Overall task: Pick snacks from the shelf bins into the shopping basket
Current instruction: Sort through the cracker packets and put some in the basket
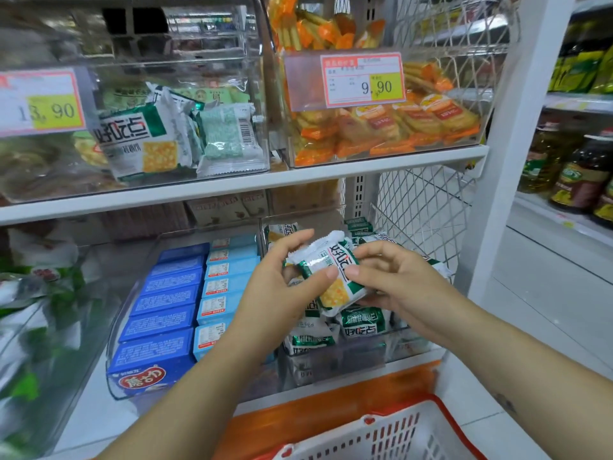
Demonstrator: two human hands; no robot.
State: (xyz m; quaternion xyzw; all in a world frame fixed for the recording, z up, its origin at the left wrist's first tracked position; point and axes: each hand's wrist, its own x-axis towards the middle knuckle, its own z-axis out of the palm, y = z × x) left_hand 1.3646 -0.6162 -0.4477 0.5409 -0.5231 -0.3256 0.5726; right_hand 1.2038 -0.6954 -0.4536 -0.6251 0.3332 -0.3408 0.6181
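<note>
The white shopping basket (398,431) sits nearest, under both outstretched forearms. Beyond it, the left hand (282,287) and right hand (398,287) together pinch one green-and-white snack packet (335,277) between thumbs and curled fingers, just above the lower-shelf bin (331,363) of matching packets.

Lower shelf (99,410): snack packet (333,277) over packet bin (348,360); box bin (114,391) left of it; basket (398,433) in front, lower

White shelving (232,189) — pale tiled floor (547,313)
</note>
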